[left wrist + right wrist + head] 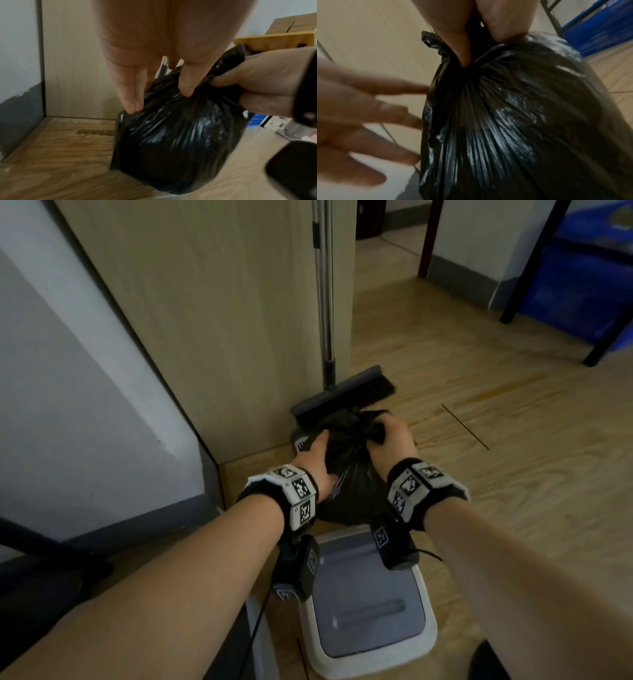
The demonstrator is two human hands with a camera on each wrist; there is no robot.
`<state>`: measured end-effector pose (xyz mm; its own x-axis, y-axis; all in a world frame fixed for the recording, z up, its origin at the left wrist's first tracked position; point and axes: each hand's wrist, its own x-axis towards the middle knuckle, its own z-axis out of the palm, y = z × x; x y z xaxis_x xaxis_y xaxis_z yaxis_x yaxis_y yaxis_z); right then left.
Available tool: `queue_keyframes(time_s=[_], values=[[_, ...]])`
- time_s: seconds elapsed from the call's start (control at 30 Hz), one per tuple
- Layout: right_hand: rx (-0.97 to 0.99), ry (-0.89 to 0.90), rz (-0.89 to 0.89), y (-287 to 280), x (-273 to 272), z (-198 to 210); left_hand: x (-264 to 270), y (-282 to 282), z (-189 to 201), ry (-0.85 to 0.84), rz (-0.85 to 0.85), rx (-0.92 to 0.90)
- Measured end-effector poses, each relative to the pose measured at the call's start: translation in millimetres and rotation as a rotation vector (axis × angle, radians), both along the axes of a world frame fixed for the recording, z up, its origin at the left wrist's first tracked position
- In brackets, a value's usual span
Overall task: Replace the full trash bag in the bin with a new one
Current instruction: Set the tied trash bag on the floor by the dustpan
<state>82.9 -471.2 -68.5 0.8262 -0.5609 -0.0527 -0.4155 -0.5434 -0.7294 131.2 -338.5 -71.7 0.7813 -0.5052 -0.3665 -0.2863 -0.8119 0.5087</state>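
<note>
A full black trash bag (346, 460) with its neck gathered is just beyond the bin (428, 635), a white bin with a grey lid shut. My right hand (390, 440) grips the twisted neck of the bag (505, 121) from above, fingers curled round it (471, 47). My left hand (317, 455) lies against the bag's left side with straight fingers (132, 106) touching the plastic (180, 142). Whether the bag rests on the floor or hangs I cannot tell.
A broom and dustpan (342, 398) stand right behind the bag, against a wooden cabinet panel (222, 320). Wooden floor (496, 474) stretches to the right. Blue crates (582, 285) behind black metal legs (609, 337) are at the far right.
</note>
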Motion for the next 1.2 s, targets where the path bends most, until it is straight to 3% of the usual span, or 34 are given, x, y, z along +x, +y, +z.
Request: queue_keyframes(time_s=[0.07, 0.13, 0.2, 0.33, 0.47, 0.57, 0.67, 0.77, 0.93, 1.1, 1.2], values=[[-0.109, 0.042, 0.083, 4, 7, -26, 2, -4, -13, 0.008, -0.023, 0.016], [-0.234, 0.214, 0.133, 7, 8, -46, 3, -7, -24, 0.046, -0.049, 0.038], [-0.258, 0.346, 0.088, 8, 5, -53, 2, -10, -33, 0.067, -0.079, 0.06], [-0.047, 0.312, -0.106, 6, -10, -49, -2, -14, -38, 0.056, -0.096, 0.102], [0.192, 0.404, -0.137, 2, -24, -57, -8, -14, -34, 0.08, -0.014, 0.113], [0.291, 0.275, -0.095, 7, -25, -59, -12, -13, -28, 0.072, -0.008, 0.111], [0.16, 0.223, -0.001, 10, -20, -51, -14, -12, -23, 0.045, -0.027, 0.099], [0.156, 0.191, 0.034, 10, -17, -44, -12, -10, -21, 0.049, -0.031, 0.068], [0.09, 0.124, -0.012, 5, -12, -37, -2, -9, -17, 0.011, -0.027, -0.059], [0.076, 0.226, -0.144, -9, -3, -45, -8, -6, -30, 0.043, -0.084, 0.081], [0.092, 0.136, -0.201, -15, 6, -41, -7, -7, -36, 0.074, -0.064, 0.114]])
